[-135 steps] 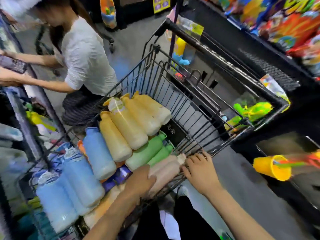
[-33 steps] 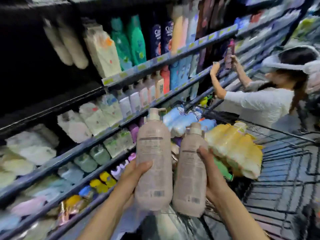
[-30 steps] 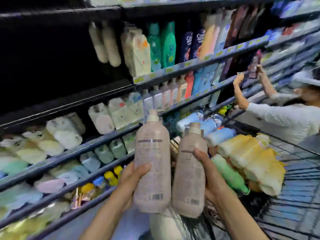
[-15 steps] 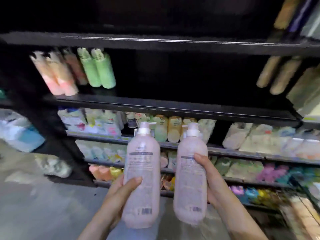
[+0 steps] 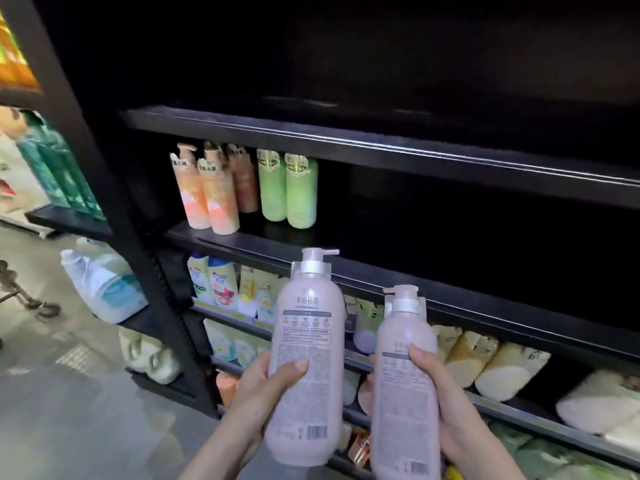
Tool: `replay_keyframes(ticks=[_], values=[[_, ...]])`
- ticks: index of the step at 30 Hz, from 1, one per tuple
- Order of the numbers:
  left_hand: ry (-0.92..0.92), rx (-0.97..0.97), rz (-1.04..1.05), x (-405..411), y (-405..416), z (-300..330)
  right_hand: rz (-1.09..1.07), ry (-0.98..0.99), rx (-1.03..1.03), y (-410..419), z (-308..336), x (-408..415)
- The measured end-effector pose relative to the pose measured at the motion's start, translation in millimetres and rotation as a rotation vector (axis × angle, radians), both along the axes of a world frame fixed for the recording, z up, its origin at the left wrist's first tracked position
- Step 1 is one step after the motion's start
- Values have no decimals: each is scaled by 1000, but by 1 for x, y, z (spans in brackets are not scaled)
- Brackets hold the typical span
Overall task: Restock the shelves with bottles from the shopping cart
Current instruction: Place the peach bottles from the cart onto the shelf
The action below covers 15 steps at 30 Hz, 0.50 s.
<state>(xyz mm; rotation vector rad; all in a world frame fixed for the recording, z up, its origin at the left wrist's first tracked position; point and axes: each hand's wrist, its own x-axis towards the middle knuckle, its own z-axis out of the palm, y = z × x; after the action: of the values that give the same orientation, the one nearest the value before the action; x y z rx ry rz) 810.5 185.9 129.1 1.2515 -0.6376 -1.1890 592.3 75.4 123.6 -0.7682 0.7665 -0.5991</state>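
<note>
here, far left, a white and blue jug (image 5: 104, 285) sits on a low side shelf. next, orange pump bottles (image 5: 207, 195) and two green bottles (image 5: 289, 188) stand on the dark middle shelf (image 5: 450, 271), toward its left end. in front of that shelf, the left hand (image 5: 263, 393) grips the left pink bottle (image 5: 306, 358), thumb curled across its back label (pump nozzle pointing right). just beside it, slightly lower, the right pink bottle (image 5: 405, 386) is upright in the right hand (image 5: 446, 403), fingers wrapped round its side. cream refill pouches (image 5: 498, 368) lie on the lower shelf to the right.
</note>
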Motion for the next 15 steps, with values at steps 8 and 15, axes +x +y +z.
replay_keyframes(ticks=[8,15], values=[[-48,-57,83,87,-72,18,34,11,-164,-92,34,83],[-137,-127,48,158,-140,35,-29,21,-229,-145,49,150]])
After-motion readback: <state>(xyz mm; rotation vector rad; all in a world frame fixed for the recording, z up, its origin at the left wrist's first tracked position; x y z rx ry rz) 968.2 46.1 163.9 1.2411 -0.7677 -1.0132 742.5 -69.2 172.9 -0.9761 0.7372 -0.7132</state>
